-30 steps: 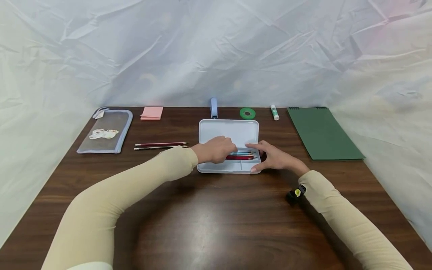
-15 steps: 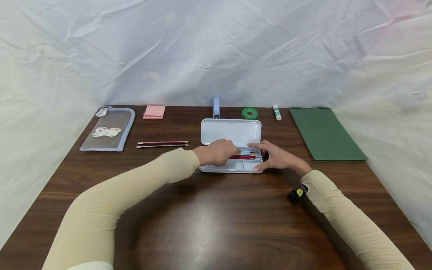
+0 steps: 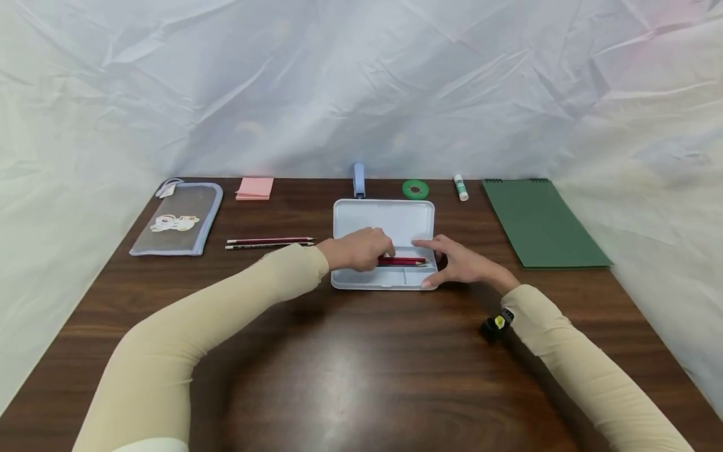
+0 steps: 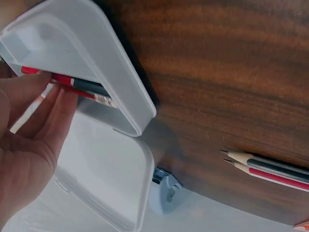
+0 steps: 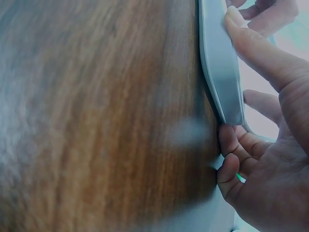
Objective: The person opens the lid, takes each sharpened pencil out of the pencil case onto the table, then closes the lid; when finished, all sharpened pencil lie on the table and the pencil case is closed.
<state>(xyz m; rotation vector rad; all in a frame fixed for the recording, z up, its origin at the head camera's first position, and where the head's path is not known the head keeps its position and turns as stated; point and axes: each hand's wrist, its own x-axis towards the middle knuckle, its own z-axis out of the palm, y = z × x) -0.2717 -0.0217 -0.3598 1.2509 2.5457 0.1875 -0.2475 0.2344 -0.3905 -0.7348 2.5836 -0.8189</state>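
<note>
Red pencils point(image 3: 403, 261) pinched in fingers point(image 4: 60, 108) of left hand point(image 3: 364, 248), within long compartment of open white case point(image 3: 384, 221); case end gripped by right hand point(image 3: 460, 262). Pencils' pale rear ends revealed in left wrist view, hidden by hand in head view. Barrels slim, tips sharpened. Two loose pencils point(image 3: 270, 241) laid together on tabletop point(image 3: 339, 364).

Cream sleeves point(image 3: 155, 342) are worn with a yellow-marked black wrist device point(image 3: 497, 324).
</note>
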